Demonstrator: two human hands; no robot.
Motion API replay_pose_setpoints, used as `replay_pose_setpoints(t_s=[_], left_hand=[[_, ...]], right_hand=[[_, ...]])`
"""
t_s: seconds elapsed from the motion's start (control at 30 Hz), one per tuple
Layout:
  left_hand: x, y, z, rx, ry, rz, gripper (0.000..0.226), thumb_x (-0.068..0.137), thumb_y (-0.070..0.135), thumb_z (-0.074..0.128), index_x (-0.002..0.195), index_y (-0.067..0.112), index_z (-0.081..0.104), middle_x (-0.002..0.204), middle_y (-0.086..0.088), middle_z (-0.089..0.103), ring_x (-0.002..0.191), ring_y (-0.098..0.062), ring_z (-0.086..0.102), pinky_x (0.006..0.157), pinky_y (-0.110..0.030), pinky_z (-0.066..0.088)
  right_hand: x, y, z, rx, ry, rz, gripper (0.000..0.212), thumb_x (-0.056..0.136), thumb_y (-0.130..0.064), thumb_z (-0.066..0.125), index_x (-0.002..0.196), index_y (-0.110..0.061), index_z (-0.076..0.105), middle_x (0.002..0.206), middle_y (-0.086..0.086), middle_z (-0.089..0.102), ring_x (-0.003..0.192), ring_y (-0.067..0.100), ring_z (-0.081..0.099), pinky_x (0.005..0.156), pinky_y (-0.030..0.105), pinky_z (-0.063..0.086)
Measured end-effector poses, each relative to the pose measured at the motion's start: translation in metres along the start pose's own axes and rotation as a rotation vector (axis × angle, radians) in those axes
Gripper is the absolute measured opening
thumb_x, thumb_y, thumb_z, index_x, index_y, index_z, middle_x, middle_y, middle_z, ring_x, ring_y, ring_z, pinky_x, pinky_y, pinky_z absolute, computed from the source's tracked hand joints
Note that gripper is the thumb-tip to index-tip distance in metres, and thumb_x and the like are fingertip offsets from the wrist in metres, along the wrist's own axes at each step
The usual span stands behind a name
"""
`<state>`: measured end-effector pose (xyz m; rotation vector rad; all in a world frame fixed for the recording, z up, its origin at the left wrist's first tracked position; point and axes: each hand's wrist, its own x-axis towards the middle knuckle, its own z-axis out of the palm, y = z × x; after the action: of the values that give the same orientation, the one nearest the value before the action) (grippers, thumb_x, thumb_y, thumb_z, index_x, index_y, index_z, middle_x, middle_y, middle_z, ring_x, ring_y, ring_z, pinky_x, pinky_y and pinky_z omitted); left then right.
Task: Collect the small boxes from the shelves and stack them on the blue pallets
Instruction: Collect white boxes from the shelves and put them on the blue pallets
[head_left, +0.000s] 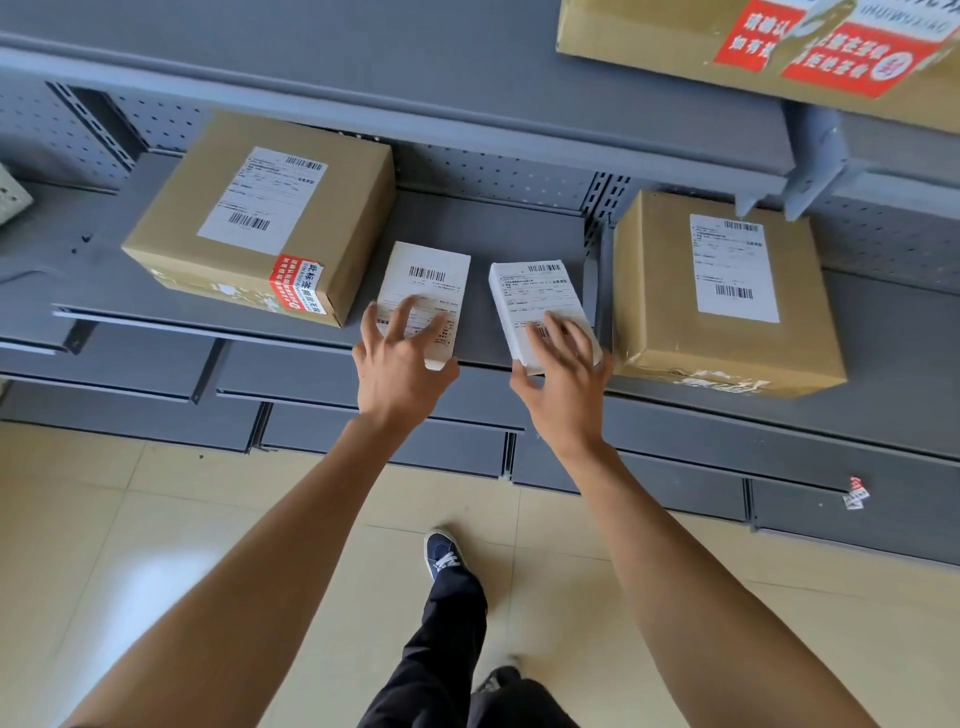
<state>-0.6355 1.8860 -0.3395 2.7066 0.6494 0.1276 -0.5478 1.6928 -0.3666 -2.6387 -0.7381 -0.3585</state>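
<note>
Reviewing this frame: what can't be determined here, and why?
- Blue pallets: outside the head view.
- Label text on both small white boxes, left and right: too small, partly covered by the left hand and right hand.
- Top carton: cut off by the frame edge.
- Undersides of both hands' grips: hidden.

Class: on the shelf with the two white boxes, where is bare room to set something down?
Bare shelf lies behind the white boxes, between the two cardboard boxes. The front edge is crowded by both hands.
</note>
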Motion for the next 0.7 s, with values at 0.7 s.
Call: replay_pose_setpoints(t_s=[0.7], left_hand=[[-0.189, 0.162, -0.073, -0.094, 0.130, 0.390, 0.051, 0.079, 0.046, 0.069, 0.128, 0.035, 0.065, 0.149, 0.007, 0.042, 0.139, -0.036, 0.028, 0.098, -0.056, 0.043]], right_hand=[[-0.181, 0.048, -0.232, -0.060, 0.457, 0.093, 0.037, 0.084, -0.039, 0.067, 0.117, -0.023, 0.071, 0.136, -0.002, 0.062, 0.130, 0.018, 0.053, 0.093, 0.049, 0.039]])
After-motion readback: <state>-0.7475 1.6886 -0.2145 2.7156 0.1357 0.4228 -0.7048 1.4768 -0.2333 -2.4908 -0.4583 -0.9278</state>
